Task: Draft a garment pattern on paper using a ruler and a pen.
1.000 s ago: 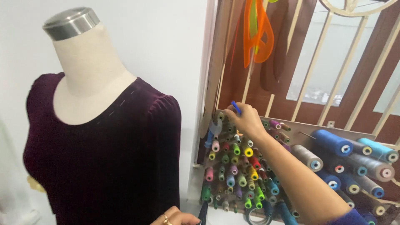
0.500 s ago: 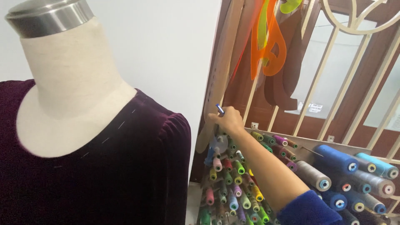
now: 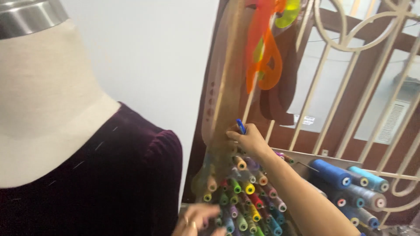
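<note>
Hands work at a crowded thread rack beside a dress form. The right hand (image 3: 250,140) is raised at the top edge of the rack, its fingers curled shut around a small blue pen-like object (image 3: 240,126) whose tip points up and slightly left, out of the fist. Directly to the left of that hand, and touching it or nearly so, hangs a long translucent amber ruler (image 3: 224,94) with a row of holes; its long axis runs almost vertically, from the top of the view down to the spools. Below the right hand sits the rack of thread spools (image 3: 245,201), many colours packed close, their ends facing outward. The left hand (image 3: 195,220) is low at the bottom edge, blurred, fingers loosely spread near the lowest spools; whether it grips anything cannot be told. The right hand is much nearer the ruler. On the left stands the dress form (image 3: 52,109) in a dark purple velvet garment (image 3: 118,192). Orange curve templates (image 3: 262,57) hang above.
</note>
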